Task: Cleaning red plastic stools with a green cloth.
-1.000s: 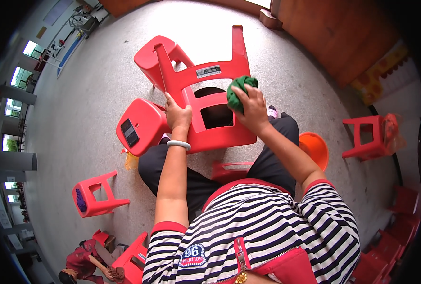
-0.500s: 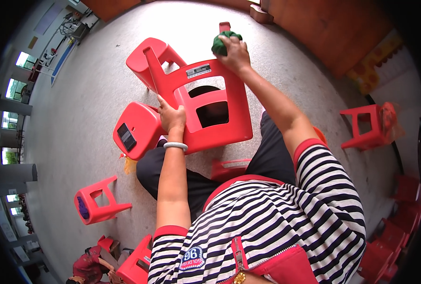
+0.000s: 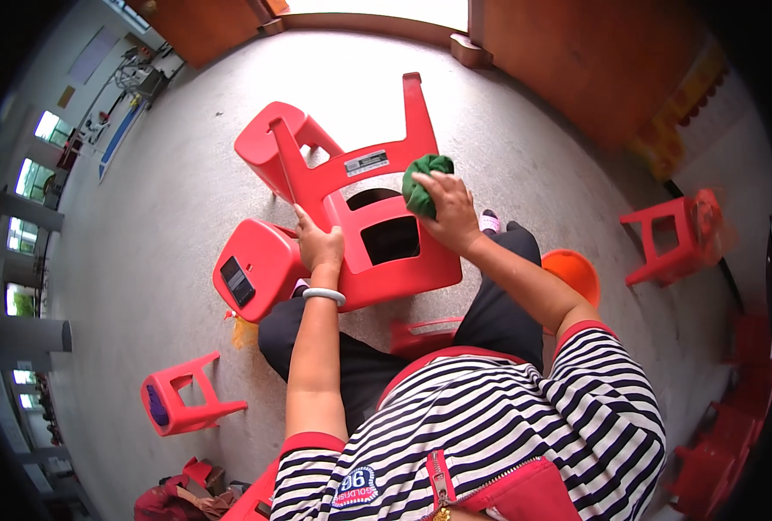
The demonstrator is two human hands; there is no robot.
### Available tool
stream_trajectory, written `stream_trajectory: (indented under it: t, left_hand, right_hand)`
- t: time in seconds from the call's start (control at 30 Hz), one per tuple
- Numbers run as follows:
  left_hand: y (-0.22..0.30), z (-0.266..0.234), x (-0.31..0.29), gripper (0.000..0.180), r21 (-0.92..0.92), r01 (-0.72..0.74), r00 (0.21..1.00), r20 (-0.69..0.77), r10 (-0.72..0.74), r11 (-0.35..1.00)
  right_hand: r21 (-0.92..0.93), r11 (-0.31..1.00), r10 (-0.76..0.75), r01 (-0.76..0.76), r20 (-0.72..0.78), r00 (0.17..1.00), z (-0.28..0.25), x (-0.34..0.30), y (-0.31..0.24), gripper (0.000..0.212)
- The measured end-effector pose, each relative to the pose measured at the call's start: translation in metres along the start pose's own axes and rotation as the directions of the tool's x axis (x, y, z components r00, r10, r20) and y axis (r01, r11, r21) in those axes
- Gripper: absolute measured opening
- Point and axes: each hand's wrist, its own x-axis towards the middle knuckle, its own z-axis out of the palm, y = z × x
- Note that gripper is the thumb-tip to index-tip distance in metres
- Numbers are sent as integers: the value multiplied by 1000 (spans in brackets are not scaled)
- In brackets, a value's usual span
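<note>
A red plastic stool lies tipped on its side before me, its legs pointing away and a label on its frame. My left hand grips the stool's left edge, fingers wrapped over the rim. In my right hand is a bunched green cloth, pressed against the stool's right side near the base of the far right leg. Part of the cloth is hidden under my fingers.
Left of it stand a second red stool bearing a phone, and another farther off. An orange basin is beside my right knee. More red stools lie at left and right. Another person is at lower left.
My right hand has drawn the green cloth toward me, from the tip of the far right leg down to the stool's side. My left hand keeps its hold. The view has tilted slightly.
</note>
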Motion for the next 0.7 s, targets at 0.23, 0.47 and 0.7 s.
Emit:
stream_trajectory:
  t: [0.23, 0.47, 0.7]
  left_hand:
    - [-4, -3, -1, 99, 23, 18, 999, 34, -19, 1000]
    - [6, 15, 1, 99, 14, -69, 998, 9, 69, 997]
    - [-5, 6, 3, 95, 79, -6, 1000, -27, 8, 997]
  right_hand:
    - [-214, 961, 190, -177, 41, 981, 47, 149, 52, 58]
    - [-390, 895, 226, -216, -22, 974, 68, 226, 95, 54]
    - [-243, 970, 48, -20, 107, 993, 42, 142, 38, 52]
